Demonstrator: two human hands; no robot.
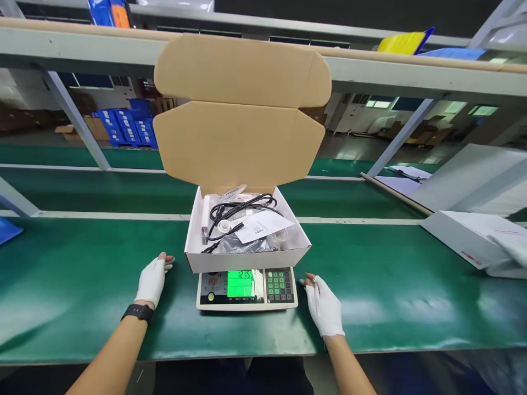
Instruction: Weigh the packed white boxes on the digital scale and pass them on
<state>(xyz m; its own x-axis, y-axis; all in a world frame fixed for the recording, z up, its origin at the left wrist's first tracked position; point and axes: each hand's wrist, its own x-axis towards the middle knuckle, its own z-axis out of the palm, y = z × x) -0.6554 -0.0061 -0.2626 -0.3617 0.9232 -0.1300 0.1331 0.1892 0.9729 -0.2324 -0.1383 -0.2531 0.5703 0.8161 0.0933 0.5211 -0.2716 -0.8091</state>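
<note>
An open white cardboard box (247,260) with a brown inner lid (242,141) raised at the back sits on a digital scale (247,308), whose green display is lit. Inside the box lie a coiled black cable (230,209), a white printed paper (263,226), a white ring-shaped part (224,226) and clear plastic bags (251,244). My left hand (152,280), in a white fingertipless glove, rests on the green table left of the scale, holding nothing. Just right of the scale my right hand (324,307), gloved alike, lies with loosely bent fingers and nothing in them.
Another white box (473,241) lies at the right on the green table (391,296). A shelf beam (102,52) crosses above, behind the raised lid. A blue bag (8,230) is at the left edge. Blue boxes (127,126) are stacked in the background.
</note>
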